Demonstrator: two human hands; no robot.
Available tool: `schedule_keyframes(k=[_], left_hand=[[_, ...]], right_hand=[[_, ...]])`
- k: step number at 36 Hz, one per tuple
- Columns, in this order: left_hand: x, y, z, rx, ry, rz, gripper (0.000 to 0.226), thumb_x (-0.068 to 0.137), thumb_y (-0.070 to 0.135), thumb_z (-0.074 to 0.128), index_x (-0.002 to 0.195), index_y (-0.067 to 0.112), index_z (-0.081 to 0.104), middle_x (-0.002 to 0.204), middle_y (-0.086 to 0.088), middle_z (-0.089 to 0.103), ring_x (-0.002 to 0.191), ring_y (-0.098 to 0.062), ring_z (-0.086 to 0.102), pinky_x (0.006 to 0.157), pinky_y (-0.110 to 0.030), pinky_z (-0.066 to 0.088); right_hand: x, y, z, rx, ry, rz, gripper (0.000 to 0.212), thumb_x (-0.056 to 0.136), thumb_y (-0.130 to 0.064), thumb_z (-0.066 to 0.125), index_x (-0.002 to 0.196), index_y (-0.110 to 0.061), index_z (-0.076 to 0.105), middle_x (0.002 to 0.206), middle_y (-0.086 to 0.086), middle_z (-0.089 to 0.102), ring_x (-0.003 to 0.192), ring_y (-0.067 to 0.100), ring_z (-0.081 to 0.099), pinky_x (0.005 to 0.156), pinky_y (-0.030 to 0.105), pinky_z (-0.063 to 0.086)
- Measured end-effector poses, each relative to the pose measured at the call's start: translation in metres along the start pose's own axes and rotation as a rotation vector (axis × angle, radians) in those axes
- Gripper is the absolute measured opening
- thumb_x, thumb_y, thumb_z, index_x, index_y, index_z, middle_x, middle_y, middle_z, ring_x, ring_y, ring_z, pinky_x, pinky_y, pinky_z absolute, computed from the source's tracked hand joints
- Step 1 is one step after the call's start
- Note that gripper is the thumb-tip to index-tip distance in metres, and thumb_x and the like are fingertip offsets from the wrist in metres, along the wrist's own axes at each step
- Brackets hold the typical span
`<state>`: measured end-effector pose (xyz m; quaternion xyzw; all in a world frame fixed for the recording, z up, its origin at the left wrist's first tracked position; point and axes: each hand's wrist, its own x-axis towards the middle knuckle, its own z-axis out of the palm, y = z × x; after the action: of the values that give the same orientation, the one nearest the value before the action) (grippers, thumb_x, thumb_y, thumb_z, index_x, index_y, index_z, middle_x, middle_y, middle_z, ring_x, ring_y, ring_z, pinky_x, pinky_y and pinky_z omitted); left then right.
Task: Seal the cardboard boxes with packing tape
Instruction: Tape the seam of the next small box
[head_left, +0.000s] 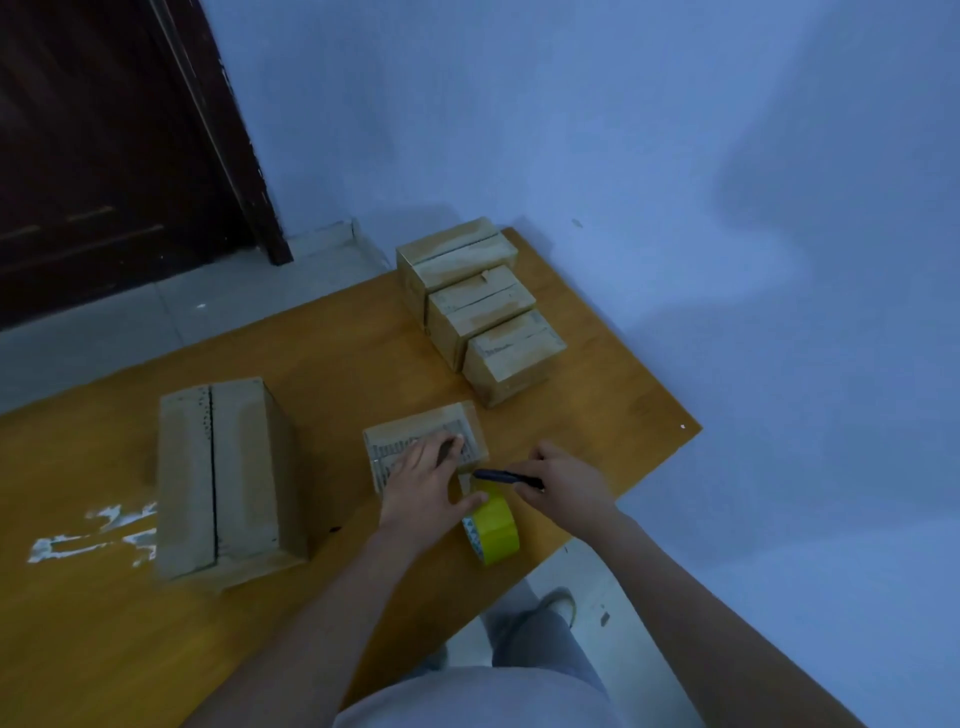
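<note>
While the left hand (423, 480) presses flat with spread fingers on the small brown cardboard box (423, 447) at frame centre, the right hand (563, 480) grips a dark pen-like cutter (506, 477) above the yellow tape roll (493, 525); cutting well probably needs taut tape.

This looks like a plain room in a home. It has bare blue walls (571, 130), a dark wooden door (104, 156) and a pale tiled floor (156, 322). A wooden table (337, 364) stands in the corner.
</note>
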<state>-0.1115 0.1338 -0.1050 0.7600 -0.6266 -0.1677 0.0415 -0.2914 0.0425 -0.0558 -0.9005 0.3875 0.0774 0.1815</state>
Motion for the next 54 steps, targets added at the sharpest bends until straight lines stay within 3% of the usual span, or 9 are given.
schedule_keyframes(k=[11,18,22,25,28,34,41,48,54], left_hand=[[-0.001,0.001,-0.004,-0.069,0.033,0.017,0.108,0.062,0.081,-0.001,0.152,0.022,0.015,0.155,0.006,0.013,0.144,-0.014,0.006,0.113,-0.026,-0.007],[0.000,0.001,-0.004,-0.046,0.013,0.008,0.090,0.083,0.077,0.030,0.153,0.023,0.011,0.156,0.005,0.010,0.145,-0.014,0.003,0.116,-0.029,-0.003],[0.000,0.001,-0.004,-0.050,-0.003,-0.004,0.085,0.086,0.071,0.038,0.153,0.025,0.012,0.156,0.006,0.010,0.145,-0.014,0.003,0.117,-0.031,0.001],[0.001,0.002,-0.003,-0.066,-0.004,-0.017,0.085,0.085,0.071,0.040,0.152,0.026,0.014,0.155,0.007,0.012,0.144,-0.015,0.005,0.117,-0.033,0.005],[0.002,0.001,-0.001,-0.081,0.010,-0.018,0.084,0.086,0.070,0.041,0.152,0.026,0.015,0.154,0.007,0.014,0.144,-0.015,0.007,0.117,-0.033,0.007],[0.002,0.002,-0.002,-0.178,0.111,0.000,0.088,0.076,0.071,0.024,0.147,0.021,0.035,0.143,0.008,0.032,0.133,-0.014,0.026,0.112,-0.031,0.024],[0.016,0.006,0.012,-0.348,0.296,-0.105,0.047,0.088,0.045,0.060,0.124,0.015,0.063,0.126,0.005,0.055,0.117,-0.019,0.046,0.099,-0.039,0.039],[0.019,0.002,0.027,-0.138,0.488,-0.004,0.051,0.087,0.051,0.040,0.105,0.013,0.070,0.106,0.001,0.065,0.098,-0.015,0.045,0.082,-0.036,0.046],[0.020,0.000,0.026,-0.078,0.525,0.006,0.047,0.086,0.047,0.042,0.101,0.013,0.071,0.102,0.000,0.066,0.096,-0.017,0.051,0.084,-0.032,0.039]], right_hand=[[0.010,0.019,0.015,-0.007,0.009,0.195,0.028,0.095,-0.029,0.049,0.121,-0.029,0.060,0.096,-0.006,0.040,0.072,0.012,0.046,0.049,0.021,0.028],[0.025,0.027,0.049,0.154,0.061,0.372,0.028,0.093,-0.025,0.055,0.120,-0.024,0.060,0.098,-0.003,0.047,0.083,0.019,0.056,0.066,0.028,0.041],[0.036,0.021,0.059,0.204,0.074,0.506,0.032,0.092,-0.031,0.056,0.123,-0.023,0.056,0.120,0.000,0.050,0.111,0.020,0.052,0.094,0.040,0.042],[0.041,0.010,0.053,0.530,0.168,0.461,0.030,0.091,-0.030,0.058,0.117,-0.017,0.061,0.116,0.004,0.048,0.112,0.020,0.048,0.093,0.032,0.039],[0.039,-0.003,0.049,0.990,-0.050,0.397,0.029,0.084,-0.039,0.060,0.098,-0.016,0.069,0.110,0.007,0.058,0.109,0.020,0.054,0.096,0.036,0.042],[0.032,-0.016,0.054,1.267,-0.226,0.365,0.011,0.090,-0.013,0.058,0.093,-0.008,0.067,0.088,0.006,0.065,0.085,0.021,0.061,0.080,0.036,0.046],[0.025,-0.016,0.053,1.253,-0.184,0.348,0.018,0.091,-0.017,0.060,0.097,-0.002,0.067,0.086,0.004,0.064,0.082,0.016,0.059,0.076,0.030,0.045],[0.019,-0.021,0.051,1.169,-0.110,0.335,0.012,0.091,-0.017,0.060,0.095,-0.013,0.070,0.086,-0.007,0.067,0.082,0.006,0.061,0.078,0.022,0.047],[0.014,-0.026,0.050,1.087,-0.061,0.345,0.012,0.088,-0.019,0.063,0.091,-0.012,0.072,0.090,0.005,0.069,0.087,0.016,0.061,0.086,0.039,0.049]])
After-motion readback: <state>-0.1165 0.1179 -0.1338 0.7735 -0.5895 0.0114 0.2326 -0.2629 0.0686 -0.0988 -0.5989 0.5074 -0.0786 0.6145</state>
